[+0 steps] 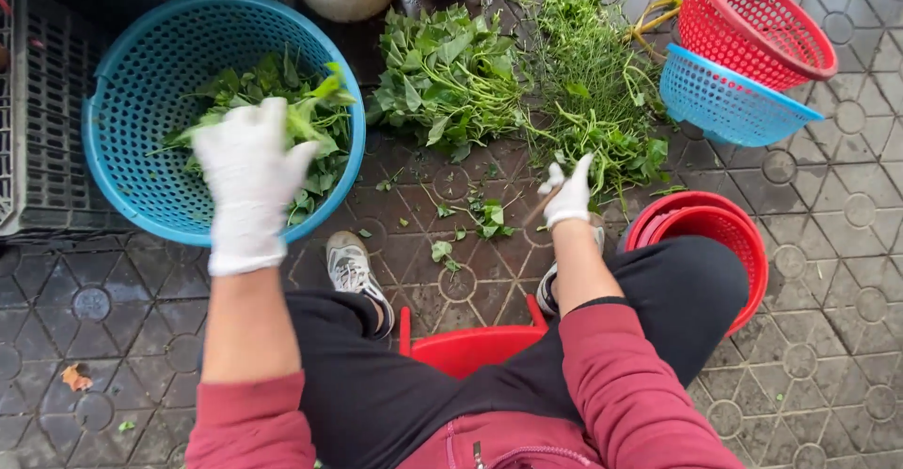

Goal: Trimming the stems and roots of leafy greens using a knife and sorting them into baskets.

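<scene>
My left hand, in a white glove, hovers over the big blue basket with fingers spread above the leafy greens lying inside it. My right hand, also gloved, is closed on a thin brown stick-like thing, perhaps a small knife, just in front of the pile of stemmed greens on the tiled ground. A second pile of broad-leaf greens lies to the left of it.
A red basket and a small blue basket are stacked at top right. Red basins sit by my right knee. I sit on a red stool. A black crate stands at left; loose leaves litter the tiles.
</scene>
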